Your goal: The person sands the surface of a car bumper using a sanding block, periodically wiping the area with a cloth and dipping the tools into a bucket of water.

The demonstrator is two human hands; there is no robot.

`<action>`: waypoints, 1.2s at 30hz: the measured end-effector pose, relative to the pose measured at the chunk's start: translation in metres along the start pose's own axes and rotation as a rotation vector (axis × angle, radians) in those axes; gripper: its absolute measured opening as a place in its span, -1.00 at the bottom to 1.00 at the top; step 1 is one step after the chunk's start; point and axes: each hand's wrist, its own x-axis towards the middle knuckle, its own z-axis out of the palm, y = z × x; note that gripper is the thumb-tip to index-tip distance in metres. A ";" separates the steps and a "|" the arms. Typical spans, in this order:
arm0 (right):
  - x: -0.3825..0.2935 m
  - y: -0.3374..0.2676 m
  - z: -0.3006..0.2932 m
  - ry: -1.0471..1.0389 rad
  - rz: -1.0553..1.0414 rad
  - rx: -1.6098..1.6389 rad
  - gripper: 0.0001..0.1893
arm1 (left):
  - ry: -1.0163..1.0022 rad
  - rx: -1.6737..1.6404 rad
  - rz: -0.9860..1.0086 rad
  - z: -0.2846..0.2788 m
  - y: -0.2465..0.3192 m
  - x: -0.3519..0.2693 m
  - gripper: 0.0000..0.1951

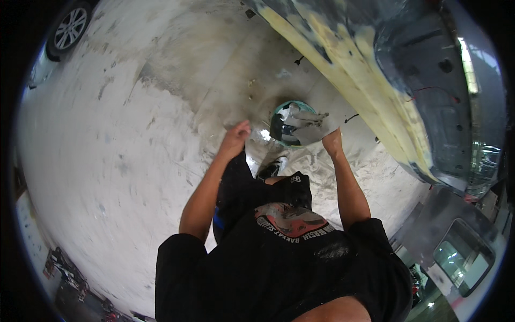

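Note:
My left hand hangs over the floor left of a round teal bucket, palm down and fingers slightly bent, with nothing seen in it. On the other side of the bucket is my right hand, its fingers closed at the edge of a thin greyish sheet that reaches over the bucket's rim; its material is unclear. Liquid and a grey, wrinkled piece, possibly a cloth or glove, show in the bucket. To the upper right runs a car body panel with yellowish filler over grey.
A car wheel stands at the upper left. Short cables stick out beneath the panel. My shoe is just below the bucket on the stained, partly wet floor. A grey vehicle part with a window is at the lower right.

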 end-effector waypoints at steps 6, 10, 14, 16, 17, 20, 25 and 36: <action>0.017 0.222 0.127 0.257 0.177 -0.082 -0.75 | 0.038 0.612 0.058 0.138 -0.129 0.109 -0.44; 0.026 0.361 0.219 0.256 0.335 -0.331 -0.74 | -0.180 0.624 0.001 0.198 -0.175 0.159 -0.42; 0.035 0.425 0.288 -0.188 0.512 -0.661 -0.64 | -0.263 0.836 0.509 0.239 -0.228 0.197 -0.45; 0.036 0.456 0.307 -0.106 0.477 -0.739 -0.59 | -0.341 1.123 0.572 0.258 -0.234 0.224 -0.45; 0.044 0.463 0.321 -0.085 0.432 -0.780 -0.57 | -0.388 1.266 0.483 0.258 -0.248 0.237 -0.45; 0.081 0.466 0.299 -0.412 0.684 -0.646 -0.50 | -0.415 1.440 0.466 0.281 -0.256 0.260 -0.47; 0.087 0.447 0.292 -0.090 0.556 -0.407 -0.47 | -0.531 1.468 0.299 0.271 -0.291 0.292 -0.48; 0.079 0.588 0.321 -0.127 0.187 -0.772 -0.58 | -0.474 1.131 0.356 0.277 -0.303 0.300 -0.56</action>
